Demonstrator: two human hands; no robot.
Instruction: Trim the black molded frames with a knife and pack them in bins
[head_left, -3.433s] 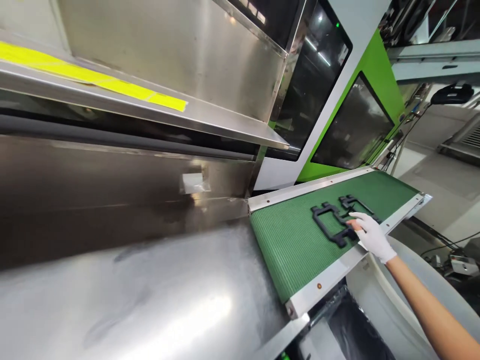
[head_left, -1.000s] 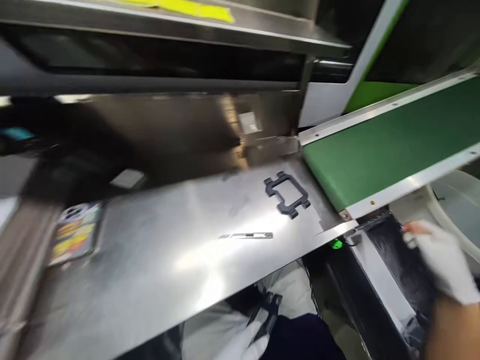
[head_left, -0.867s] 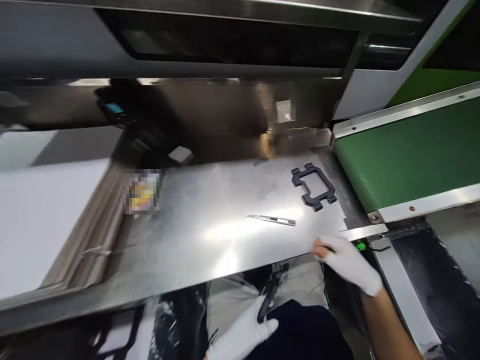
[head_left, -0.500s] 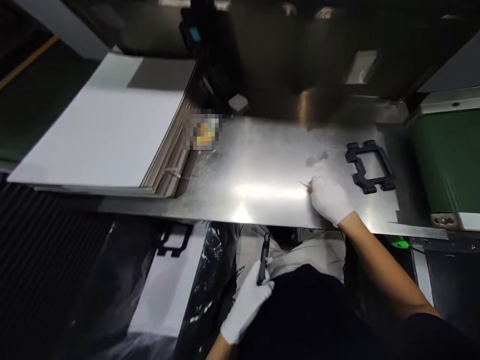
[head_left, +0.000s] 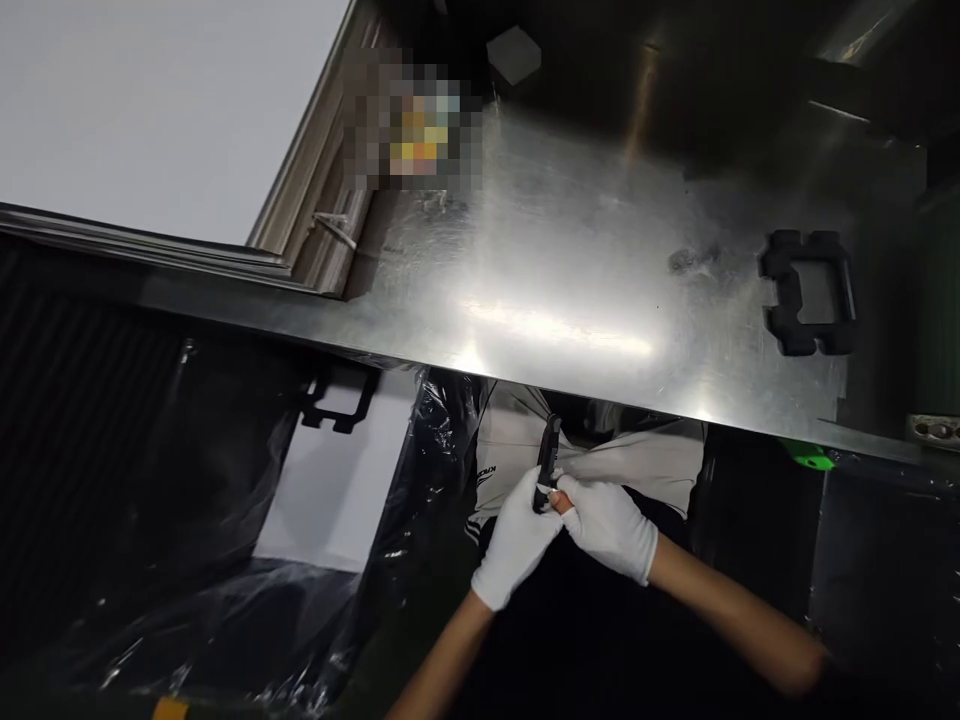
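Both my hands, in white gloves, meet below the front edge of the steel table (head_left: 570, 260), over my lap. My left hand (head_left: 516, 540) grips a black plastic frame part (head_left: 547, 462), held edge-on and upright. My right hand (head_left: 611, 525) is closed and pressed against the lower end of that part; the thin metal knife is no longer on the table and is mostly hidden inside this fist. A second black frame part (head_left: 810, 292) lies flat on the table at the far right, away from both hands.
A stack of white sheets (head_left: 150, 110) sits at the table's left end, beside a blurred-out item (head_left: 412, 120). Below left, a black-bag-lined box (head_left: 225, 520) holds a white sheet and another black frame (head_left: 337, 400). The green conveyor (head_left: 946, 300) borders the right edge.
My right hand moved from the conveyor to the table, closed on the thin knife, and came down to my lap. It now meets my left hand and the black part. The view tilted down.
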